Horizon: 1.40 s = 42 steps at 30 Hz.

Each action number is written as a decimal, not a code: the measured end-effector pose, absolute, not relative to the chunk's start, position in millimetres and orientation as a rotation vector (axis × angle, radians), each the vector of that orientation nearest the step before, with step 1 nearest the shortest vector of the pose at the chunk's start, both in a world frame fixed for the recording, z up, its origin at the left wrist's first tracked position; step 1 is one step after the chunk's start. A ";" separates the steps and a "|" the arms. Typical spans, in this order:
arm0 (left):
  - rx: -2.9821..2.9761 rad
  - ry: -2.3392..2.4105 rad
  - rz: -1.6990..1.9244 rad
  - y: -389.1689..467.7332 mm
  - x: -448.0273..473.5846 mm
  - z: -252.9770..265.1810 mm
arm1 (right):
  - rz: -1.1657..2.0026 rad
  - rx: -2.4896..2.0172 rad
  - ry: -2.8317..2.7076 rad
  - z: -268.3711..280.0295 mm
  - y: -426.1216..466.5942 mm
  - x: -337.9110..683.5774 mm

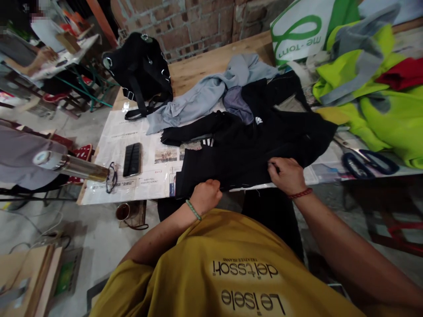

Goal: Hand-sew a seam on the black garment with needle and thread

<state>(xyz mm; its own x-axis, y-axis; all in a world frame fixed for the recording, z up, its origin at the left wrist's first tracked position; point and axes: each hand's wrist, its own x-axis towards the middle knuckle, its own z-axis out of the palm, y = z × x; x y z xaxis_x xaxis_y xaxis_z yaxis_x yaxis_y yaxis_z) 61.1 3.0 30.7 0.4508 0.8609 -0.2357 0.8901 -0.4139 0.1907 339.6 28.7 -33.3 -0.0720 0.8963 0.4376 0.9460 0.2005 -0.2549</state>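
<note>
A black jacket (pixel 238 152) with a small white logo lies spread over the table's front edge. My left hand (pixel 206 195), with a green bead bracelet at the wrist, is closed on the jacket's near edge. Further right, my right hand (pixel 287 175) has its fingers curled together on the black cloth, pinching it. A red bracelet circles that wrist. Behind the jacket is a crumpled grey-blue garment (pixel 205 90). Large scissors (pixel 368 158) with dark handles lie to the right of my right hand.
On the newspaper-covered table (pixel 109 127) are a phone (pixel 132 160), eyeglasses (pixel 111 177), a bottle (pixel 71 166) and a black bag (pixel 139 70). Neon-yellow clothes (pixel 390 119) and a green-white bag (pixel 302 33) fill the right. A cup (pixel 123 212) stands below. People sit at the left.
</note>
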 end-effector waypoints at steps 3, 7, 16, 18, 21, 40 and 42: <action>2.382 1.483 -0.039 0.2 49.5 27.0 | -0.170 -1.711 -1.996 -35.0 29.2 340.0; 2.525 1.280 0.159 -4.4 41.1 20.7 | -0.209 -1.690 -2.006 -35.8 29.6 340.0; 2.397 0.898 0.266 11.5 50.8 7.0 | -0.240 -1.679 -2.018 -35.5 30.1 339.5; 2.373 0.876 0.208 15.0 52.5 10.2 | -0.244 -1.682 -2.024 -35.3 30.0 339.4; 2.374 0.841 0.135 15.5 51.7 17.1 | -0.231 -1.687 -2.019 -34.8 29.7 339.0; 2.459 0.892 -0.215 0.7 26.4 33.6 | -0.252 -1.673 -2.032 -35.1 29.4 339.1; 2.461 0.776 -0.257 2.1 22.0 35.0 | -0.250 -1.668 -2.029 -35.4 29.6 339.4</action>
<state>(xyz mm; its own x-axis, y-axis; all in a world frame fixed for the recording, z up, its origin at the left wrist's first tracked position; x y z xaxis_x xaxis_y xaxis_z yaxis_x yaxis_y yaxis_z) 22.0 2.1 35.0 0.8157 0.4750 -0.3303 0.5782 -0.6873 0.4396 339.4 29.6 -35.4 -0.1265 0.8662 0.4833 0.9577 0.2337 -0.1681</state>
